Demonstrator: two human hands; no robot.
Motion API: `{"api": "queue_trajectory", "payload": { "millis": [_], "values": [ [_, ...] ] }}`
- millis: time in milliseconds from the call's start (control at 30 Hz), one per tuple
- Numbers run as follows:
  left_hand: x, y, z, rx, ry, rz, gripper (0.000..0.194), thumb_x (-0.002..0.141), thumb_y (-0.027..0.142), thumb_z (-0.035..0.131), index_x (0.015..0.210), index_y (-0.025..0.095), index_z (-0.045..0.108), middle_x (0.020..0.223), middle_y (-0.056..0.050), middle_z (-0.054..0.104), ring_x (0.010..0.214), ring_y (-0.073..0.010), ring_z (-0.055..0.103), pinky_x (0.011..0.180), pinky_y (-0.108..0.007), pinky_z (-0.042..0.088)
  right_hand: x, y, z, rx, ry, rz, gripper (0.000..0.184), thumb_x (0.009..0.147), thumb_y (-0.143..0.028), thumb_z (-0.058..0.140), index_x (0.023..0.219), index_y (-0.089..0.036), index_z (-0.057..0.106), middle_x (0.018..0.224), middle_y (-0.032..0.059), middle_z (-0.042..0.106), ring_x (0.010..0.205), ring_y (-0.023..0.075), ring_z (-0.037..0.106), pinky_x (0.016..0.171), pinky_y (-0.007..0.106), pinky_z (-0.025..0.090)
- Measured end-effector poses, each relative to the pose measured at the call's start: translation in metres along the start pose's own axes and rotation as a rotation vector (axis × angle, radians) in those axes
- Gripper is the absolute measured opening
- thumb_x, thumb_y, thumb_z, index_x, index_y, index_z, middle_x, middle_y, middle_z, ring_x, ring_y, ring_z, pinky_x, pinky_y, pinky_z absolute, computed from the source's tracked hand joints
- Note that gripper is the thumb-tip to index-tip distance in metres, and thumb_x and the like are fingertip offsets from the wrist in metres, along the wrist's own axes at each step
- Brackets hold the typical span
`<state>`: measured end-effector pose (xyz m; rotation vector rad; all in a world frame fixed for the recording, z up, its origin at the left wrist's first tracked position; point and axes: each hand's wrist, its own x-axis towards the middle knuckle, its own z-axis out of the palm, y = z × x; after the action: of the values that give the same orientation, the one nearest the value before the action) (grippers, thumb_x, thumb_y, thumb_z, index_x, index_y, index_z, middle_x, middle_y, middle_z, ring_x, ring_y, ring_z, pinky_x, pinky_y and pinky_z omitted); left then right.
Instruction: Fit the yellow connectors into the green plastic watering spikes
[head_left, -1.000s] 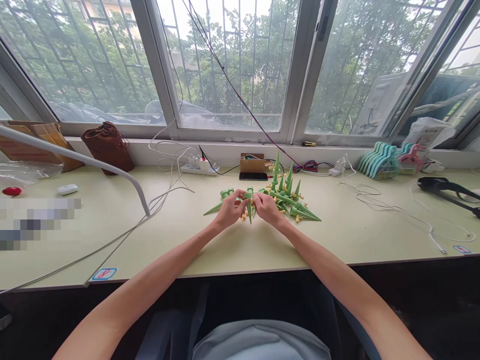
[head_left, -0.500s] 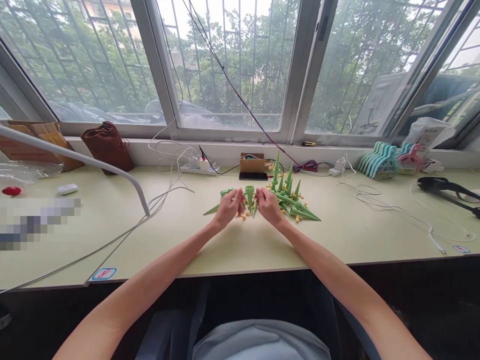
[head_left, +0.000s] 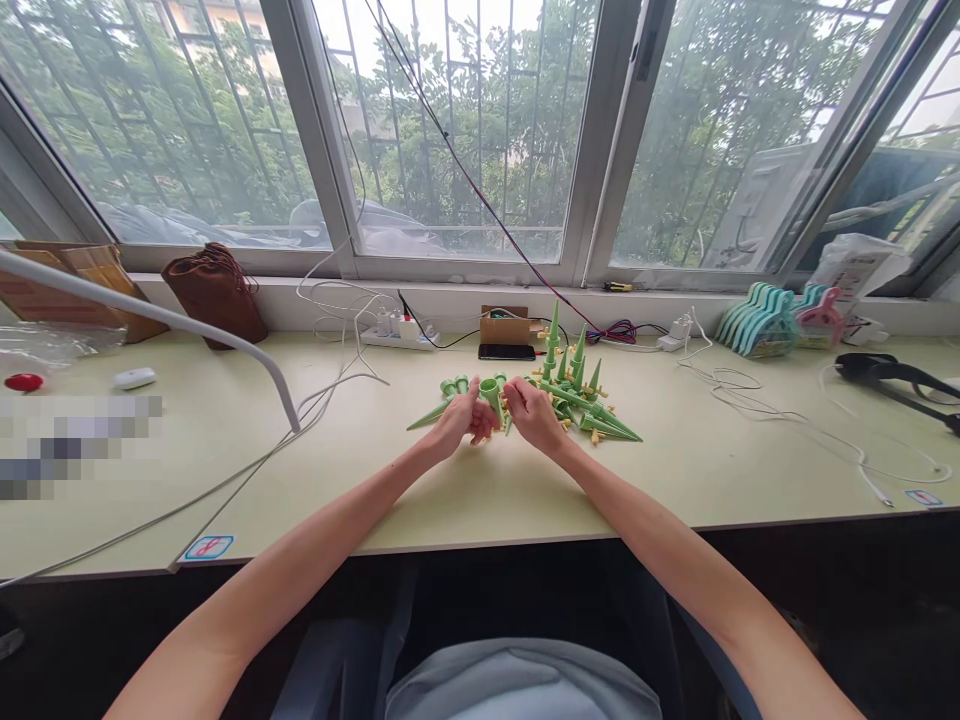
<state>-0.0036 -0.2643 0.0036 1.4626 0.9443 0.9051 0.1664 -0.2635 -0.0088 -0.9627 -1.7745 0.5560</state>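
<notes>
Spike (head_left: 490,388), green, mouth up, slightly tilted, sits nearer you than phone (head_left: 507,352). Your left hand (head_left: 459,418), half open, curls beside it, hold unclear; right hand (head_left: 531,412) bunches fingertips, contents hidden. Best steady spike's body, keeping rim unobstructed.

brown pouch (head_left: 215,300) near white power strip (head_left: 400,339)

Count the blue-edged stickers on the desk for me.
2: one sticker near the desk's front edge, left of the left hand; the other sticker near that edge, well right of the right hand. The forearms could hide more.
</notes>
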Motion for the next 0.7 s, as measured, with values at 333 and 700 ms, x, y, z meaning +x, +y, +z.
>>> {"api": "queue_trajectory", "payload": {
  "millis": [333, 700],
  "values": [
    [-0.0005, 0.0031, -0.0006, -0.069, -0.03, -0.092, 0.082, 0.088, 0.081, 0.033, 0.068, 0.009, 0.069, 0.055, -0.01, 0.061, 0.039, -0.0109, 0.046, 0.04, -0.024, 0.034, -0.0006, -0.0012, -0.001, 0.042, -0.024, -0.028, 0.041, 0.099, -0.055, 0.037, 0.078, -0.021, 0.046, 0.061, -0.0038, 0.046, 0.055, 0.0115, 0.038, 0.058, 0.026, 0.033],
    [0.0012, 0.0018, -0.0026, -0.154, -0.072, -0.068, 0.069, 0.087, 0.076, 0.045, 0.081, 0.011, 0.068, 0.071, -0.009, 0.067, 0.041, -0.0089, 0.046, 0.042, -0.024, 0.037, 0.0006, 0.0015, -0.0013, 0.048, -0.033, -0.004, 0.04, 0.098, -0.056, 0.036, 0.081, -0.022, 0.046, 0.059, -0.0042, 0.045, 0.055, 0.0124, 0.039, 0.057, 0.026, 0.033]
  ]
}}
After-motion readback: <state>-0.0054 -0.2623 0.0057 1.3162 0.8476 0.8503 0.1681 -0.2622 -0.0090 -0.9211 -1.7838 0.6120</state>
